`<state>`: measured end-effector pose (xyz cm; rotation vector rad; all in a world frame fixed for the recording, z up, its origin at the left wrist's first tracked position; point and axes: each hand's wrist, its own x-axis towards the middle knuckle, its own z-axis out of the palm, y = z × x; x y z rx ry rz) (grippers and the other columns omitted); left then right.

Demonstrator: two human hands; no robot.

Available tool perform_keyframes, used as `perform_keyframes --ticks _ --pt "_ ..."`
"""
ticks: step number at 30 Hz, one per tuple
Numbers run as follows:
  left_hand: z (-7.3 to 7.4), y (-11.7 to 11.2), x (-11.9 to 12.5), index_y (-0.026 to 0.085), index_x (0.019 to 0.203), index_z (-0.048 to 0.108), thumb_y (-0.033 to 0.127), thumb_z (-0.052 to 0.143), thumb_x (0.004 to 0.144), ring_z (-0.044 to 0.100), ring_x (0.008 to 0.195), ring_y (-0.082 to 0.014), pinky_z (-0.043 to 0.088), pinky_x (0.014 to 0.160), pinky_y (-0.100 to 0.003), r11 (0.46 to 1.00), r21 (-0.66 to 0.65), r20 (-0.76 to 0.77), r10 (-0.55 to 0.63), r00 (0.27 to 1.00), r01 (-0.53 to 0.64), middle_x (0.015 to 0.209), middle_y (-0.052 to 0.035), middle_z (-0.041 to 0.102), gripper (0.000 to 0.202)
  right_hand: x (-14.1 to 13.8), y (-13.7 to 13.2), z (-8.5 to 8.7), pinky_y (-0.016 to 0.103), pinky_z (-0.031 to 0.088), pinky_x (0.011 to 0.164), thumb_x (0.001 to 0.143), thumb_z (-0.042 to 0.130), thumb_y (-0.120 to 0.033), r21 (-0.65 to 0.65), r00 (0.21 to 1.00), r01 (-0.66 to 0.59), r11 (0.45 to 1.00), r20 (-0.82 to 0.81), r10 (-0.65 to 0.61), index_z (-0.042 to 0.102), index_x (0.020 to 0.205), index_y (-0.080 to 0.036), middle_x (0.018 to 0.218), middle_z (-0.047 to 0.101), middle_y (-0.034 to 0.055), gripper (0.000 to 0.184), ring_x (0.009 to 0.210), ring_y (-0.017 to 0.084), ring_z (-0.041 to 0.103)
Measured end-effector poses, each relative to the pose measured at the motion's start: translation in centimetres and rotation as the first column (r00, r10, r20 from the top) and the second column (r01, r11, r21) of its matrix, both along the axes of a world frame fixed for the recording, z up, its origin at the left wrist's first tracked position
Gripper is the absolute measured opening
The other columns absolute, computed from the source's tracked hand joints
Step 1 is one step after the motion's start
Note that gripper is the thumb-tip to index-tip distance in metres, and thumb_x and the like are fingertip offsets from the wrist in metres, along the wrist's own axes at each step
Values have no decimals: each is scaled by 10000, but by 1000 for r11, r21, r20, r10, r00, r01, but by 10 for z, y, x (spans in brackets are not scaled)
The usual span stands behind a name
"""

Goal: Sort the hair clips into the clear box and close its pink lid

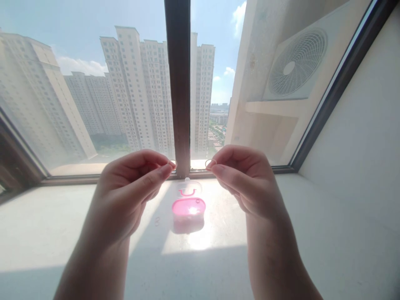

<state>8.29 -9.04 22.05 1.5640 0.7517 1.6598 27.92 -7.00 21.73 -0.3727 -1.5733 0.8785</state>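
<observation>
My left hand (129, 185) pinches a small thin ring (176, 164) between thumb and forefinger. A similar thin ring (206, 165) stands out from the pinched fingertips of my right hand (246, 179). Both rings are held up at about the same height, with a gap between them. Below, on the white sill, sits a small oval plastic box (183, 207) with a pink top. One more small ring (198, 201) lies on that top. Behind it is a clear lid (190, 186) with a pink handle. Left of the box lie faint small rings (157, 221).
A window with a dark upright frame post (181, 83) rises behind the sill (156, 275). Outside stand tall apartment buildings (134, 83) and an air conditioner unit (298, 62). A white wall (359, 146) closes off the right side. Bright sunlight glares near the box.
</observation>
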Motion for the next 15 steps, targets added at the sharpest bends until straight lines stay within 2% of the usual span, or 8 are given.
perform_keyframes --ticks 8,12,15 --pt "-8 12 5 156 736 724 184 774 696 365 392 -48 226 345 -186 998 8 -64 62 996 -62 480 27 503 71 3 9 0 182 344 389 780 659 -139 97 991 126 987 31 -130 691 721 -163 569 588 -29 71 440 49 433" --pt "-7 9 8 179 757 731 210 748 732 353 426 -48 228 369 -186 988 50 -143 151 978 -145 499 34 498 43 2 8 2 186 311 392 775 630 -99 70 992 90 993 86 -96 684 697 -157 534 558 -43 111 447 48 425" --pt "-5 4 10 202 754 725 227 725 760 353 454 -48 244 398 -181 985 64 -188 168 968 -159 496 47 465 25 1 9 3 188 286 394 769 580 -45 20 993 56 998 103 -57 684 693 -143 513 532 -52 162 453 42 412"
